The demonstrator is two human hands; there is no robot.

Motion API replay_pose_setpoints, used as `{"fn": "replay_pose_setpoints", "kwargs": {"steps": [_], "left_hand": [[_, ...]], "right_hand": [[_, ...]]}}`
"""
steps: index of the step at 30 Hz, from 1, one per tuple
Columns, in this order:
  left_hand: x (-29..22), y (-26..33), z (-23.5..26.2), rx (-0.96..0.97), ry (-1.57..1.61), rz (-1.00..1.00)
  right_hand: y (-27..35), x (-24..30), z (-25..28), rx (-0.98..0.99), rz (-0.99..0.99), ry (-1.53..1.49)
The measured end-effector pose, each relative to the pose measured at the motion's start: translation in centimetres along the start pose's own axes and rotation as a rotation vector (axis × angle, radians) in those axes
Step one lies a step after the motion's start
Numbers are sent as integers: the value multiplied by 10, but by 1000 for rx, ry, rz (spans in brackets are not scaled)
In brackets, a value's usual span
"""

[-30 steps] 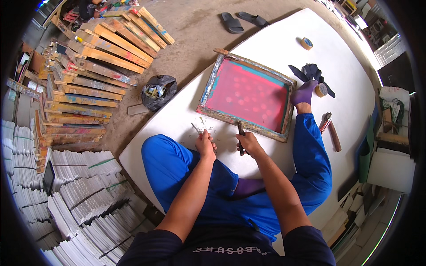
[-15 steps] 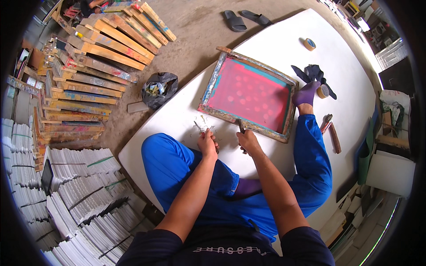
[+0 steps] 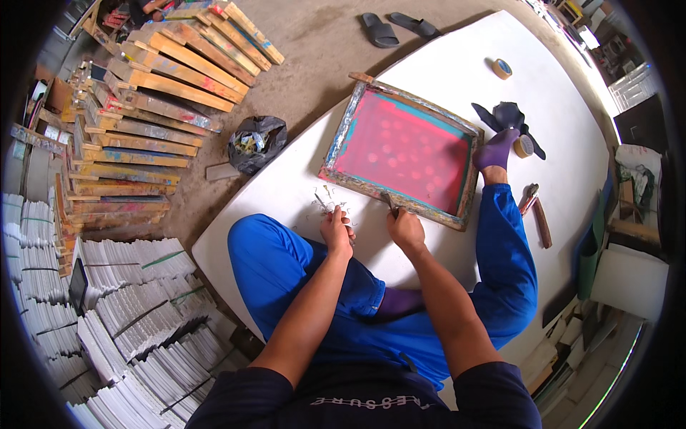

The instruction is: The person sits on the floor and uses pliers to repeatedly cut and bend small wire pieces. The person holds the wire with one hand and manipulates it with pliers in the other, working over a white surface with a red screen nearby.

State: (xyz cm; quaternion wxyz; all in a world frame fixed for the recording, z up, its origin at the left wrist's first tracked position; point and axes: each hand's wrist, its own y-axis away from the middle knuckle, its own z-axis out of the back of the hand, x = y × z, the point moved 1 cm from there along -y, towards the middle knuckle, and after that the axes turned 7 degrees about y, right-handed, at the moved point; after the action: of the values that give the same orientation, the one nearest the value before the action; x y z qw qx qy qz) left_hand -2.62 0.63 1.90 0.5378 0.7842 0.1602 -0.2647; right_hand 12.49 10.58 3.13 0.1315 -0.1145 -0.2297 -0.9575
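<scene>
A printing screen (image 3: 404, 146) with pink mesh and a paint-stained wooden frame lies in front of me on the white board (image 3: 557, 107). My right hand (image 3: 406, 232) is closed around a dark hand tool (image 3: 387, 200). The tool's tip meets the frame's near edge; my fist hides its handle, so I cannot tell its exact kind. To the left, my left hand (image 3: 336, 230) has its fingers pinched together just short of the screen; whatever it holds is hidden. Small thin metal bits, like pulled staples (image 3: 319, 201), are scattered beside its fingertips.
Pliers (image 3: 529, 200) and a wooden-handled tool (image 3: 543, 225) lie right of my leg. Tape rolls (image 3: 501, 68) and a dark cloth (image 3: 509, 118) are farther off. Wooden frames (image 3: 143, 136), a black bag (image 3: 257, 143) and white stacks (image 3: 136, 300) stand left. Slippers (image 3: 379, 31) lie beyond.
My right hand has turned over, and the tool has tilted with it; its lower end no longer shows under the fist. My left hand has barely moved. The screen stays put.
</scene>
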Motion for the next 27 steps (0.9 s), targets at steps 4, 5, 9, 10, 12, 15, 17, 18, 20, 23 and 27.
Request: {"fn": "replay_pose_setpoints", "kwargs": {"steps": [4,5,9,10,12,15,17,18,20,23,27], "left_hand": [[9,-4,7,187,-67,82],[9,-1,7,257,-100,107],[9,10,5,382,-118,219],[9,10,7,376,-111,219],[12,6,14,359,-98,221],[12,-1,18,319,-66,240],[11,0,17,249,-53,226],[11,-1,18,188,-16,183],[10,-5,21,66,58,97],[3,-13,26,-73,94,35],[-2,-7,22,-132,103,17]], "right_hand": [[5,-9,-1,2,127,-18],[9,-10,-2,-1,157,-39],[30,-10,-18,17,309,-112],[31,-8,-20,48,323,-108],[36,-2,-21,111,349,-101],[32,-3,-24,241,371,-184],[28,-1,-22,401,331,-284],[28,1,-17,472,284,-361],[28,5,-6,567,175,-518],[16,0,9,631,32,-667],[2,-1,34,612,-38,-692]]}}
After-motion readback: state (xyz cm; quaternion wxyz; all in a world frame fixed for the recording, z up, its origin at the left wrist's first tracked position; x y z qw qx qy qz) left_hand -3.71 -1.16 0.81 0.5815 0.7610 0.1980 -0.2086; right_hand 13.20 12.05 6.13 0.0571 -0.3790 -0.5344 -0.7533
